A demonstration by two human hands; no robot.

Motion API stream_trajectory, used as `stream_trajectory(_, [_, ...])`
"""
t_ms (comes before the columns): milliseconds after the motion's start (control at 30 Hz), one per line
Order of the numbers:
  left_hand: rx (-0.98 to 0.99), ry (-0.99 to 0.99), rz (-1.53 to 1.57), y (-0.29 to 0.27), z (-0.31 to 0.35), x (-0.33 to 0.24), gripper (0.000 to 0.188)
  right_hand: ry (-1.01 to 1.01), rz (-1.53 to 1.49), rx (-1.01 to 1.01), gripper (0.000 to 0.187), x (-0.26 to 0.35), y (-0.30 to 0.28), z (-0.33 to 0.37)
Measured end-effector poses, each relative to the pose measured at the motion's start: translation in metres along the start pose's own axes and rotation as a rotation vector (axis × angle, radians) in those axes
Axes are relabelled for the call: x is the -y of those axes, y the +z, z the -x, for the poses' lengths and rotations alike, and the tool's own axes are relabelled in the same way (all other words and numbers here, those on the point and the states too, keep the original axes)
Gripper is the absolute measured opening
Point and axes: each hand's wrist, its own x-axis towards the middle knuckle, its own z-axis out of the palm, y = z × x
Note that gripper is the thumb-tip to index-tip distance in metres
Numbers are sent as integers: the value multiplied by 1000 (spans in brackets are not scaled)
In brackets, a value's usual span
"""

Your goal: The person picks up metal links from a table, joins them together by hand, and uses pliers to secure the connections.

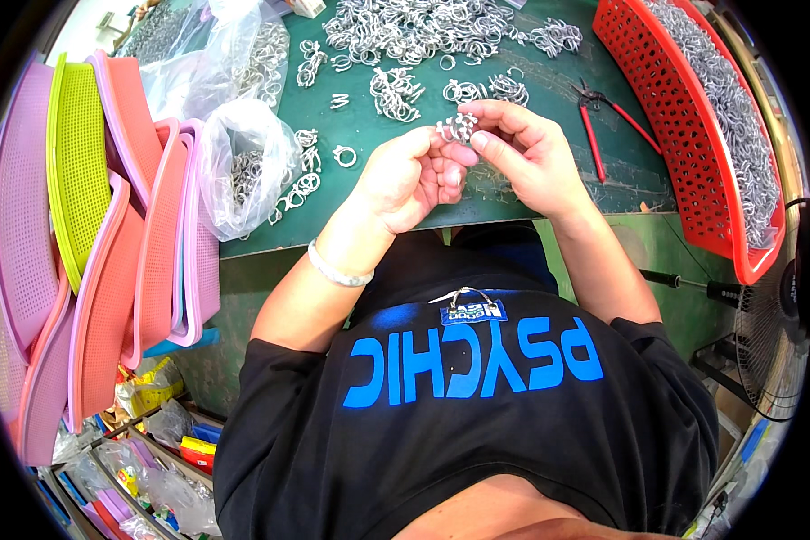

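Note:
Both my hands meet over the front of the green table, closed around a small cluster of silvery metal rings. My left hand pinches the cluster from its left side, fingers curled under it. On the other side, the thumb and index finger of my right hand grip the same rings. A single loose ring lies on the table left of my left hand. Just beyond my hands are small bunches of rings and a larger heap at the back.
Red-handled pliers lie open to the right, beside a red perforated basket full of metal rings. A clear plastic bag with rings stands at the table's left edge. Stacked colourful plastic baskets fill the left. A fan stands lower right.

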Motion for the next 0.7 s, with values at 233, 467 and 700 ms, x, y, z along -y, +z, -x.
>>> stream_trajectory(233, [-33, 5, 16, 2, 1, 1, 36, 27, -21, 9, 25, 2, 0, 1])
stream_trajectory(467, [-34, 5, 24, 1, -1, 3, 36, 17, -33, 5, 25, 3, 0, 2])
stream_trajectory(700, [24, 6, 24, -1, 0, 3, 33, -8, -22, -8, 25, 2, 0, 4])
